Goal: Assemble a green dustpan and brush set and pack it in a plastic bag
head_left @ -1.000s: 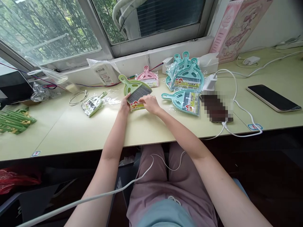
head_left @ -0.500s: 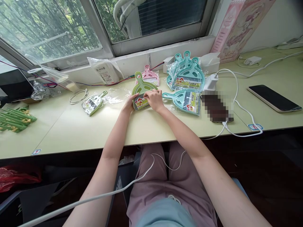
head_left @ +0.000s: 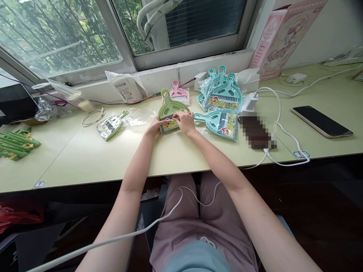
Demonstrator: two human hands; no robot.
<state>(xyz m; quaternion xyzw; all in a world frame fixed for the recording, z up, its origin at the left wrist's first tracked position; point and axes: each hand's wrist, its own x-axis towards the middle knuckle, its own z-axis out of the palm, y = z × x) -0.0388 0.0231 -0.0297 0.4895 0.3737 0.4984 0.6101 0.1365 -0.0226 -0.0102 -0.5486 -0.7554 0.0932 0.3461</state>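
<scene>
Just in front of the pink dustpan set (head_left: 180,93), here's the green dustpan (head_left: 171,107) between both hands: the left hand (head_left: 153,127) grasps its lower edge, the right hand (head_left: 185,121) pinches at the printed label (head_left: 171,127). The pan looks unwrapped, label still on; clear plastic (head_left: 140,115) lies left of the pink set, while teal sets (head_left: 226,91) to its right appear bagged.

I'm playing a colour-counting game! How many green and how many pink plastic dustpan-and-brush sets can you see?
Green plastic dustpan-and-brush sets: 2 (the held set and the wrapped set lying to its left)
Pink plastic dustpan-and-brush set: 1
Total: 3
</scene>
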